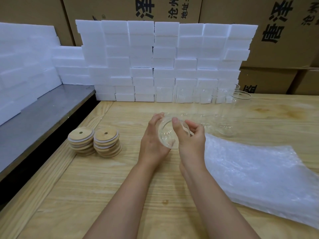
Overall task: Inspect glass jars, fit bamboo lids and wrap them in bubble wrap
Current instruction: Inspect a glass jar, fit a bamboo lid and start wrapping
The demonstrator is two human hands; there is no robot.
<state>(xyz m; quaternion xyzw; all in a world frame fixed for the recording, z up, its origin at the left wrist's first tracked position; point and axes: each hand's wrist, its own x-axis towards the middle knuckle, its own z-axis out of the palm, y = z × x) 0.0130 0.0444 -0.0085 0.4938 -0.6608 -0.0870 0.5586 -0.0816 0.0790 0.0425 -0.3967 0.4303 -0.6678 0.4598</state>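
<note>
A clear glass jar (pixel 166 135) is held just above the wooden table (pixel 103 195), between both hands, with its open mouth turned toward the camera. It is cupped from the left by the left hand (pixel 151 144), whose fingers are curled round its wall. Its rim is pinched by the right hand (pixel 191 140), with the thumb laid over the edge.

Two stacks of bamboo lids (pixel 107 135) stand left of the hands, near the table's left edge, beside a grey metal surface (pixel 43 114). A pile of bubble wrap (pixel 250 169) lies just beside the right wrist and is cut off by the right border.

Behind the hands a row of empty jars (pixel 226 116) stands before a wall of white foam blocks (pixel 164 62). Their outlines are hard to make out against the white, so their number cannot be told. Printed cardboard boxes (pixel 276 49) are stacked behind.

Bare wood is seen between the lids and the left hand, and around the forearms down to the near edge.
</note>
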